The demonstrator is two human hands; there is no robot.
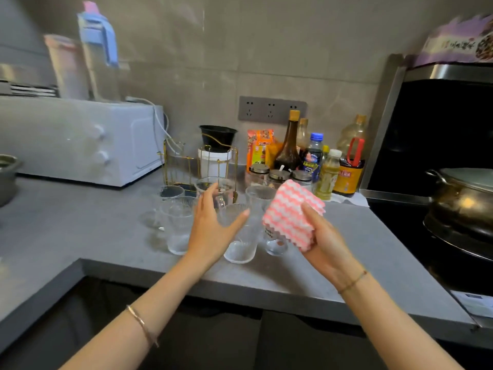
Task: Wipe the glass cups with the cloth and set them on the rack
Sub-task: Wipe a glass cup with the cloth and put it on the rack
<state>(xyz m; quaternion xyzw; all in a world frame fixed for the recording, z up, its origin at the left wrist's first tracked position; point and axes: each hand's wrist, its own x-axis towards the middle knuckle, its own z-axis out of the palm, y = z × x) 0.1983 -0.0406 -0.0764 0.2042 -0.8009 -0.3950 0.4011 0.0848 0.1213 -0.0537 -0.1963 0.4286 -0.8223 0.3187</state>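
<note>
Bottle labels (346, 178) are too blurred to read. Left grip (210, 228), spread open and empty, is just before the glass cups (178, 225) — right grip (326, 245) clasps the cloth (292, 213) beside them; rack (174, 166) behind.

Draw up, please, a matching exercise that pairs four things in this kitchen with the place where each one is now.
Things:
1 pink-and-white wavy cloth
2 gold wire rack
3 black plastic bowl
4 dark metal wok

Places:
A on the black stove
B in the right hand
C on the white tub
D beside the white microwave

Pairs: 1-B, 2-D, 3-C, 4-A
</note>
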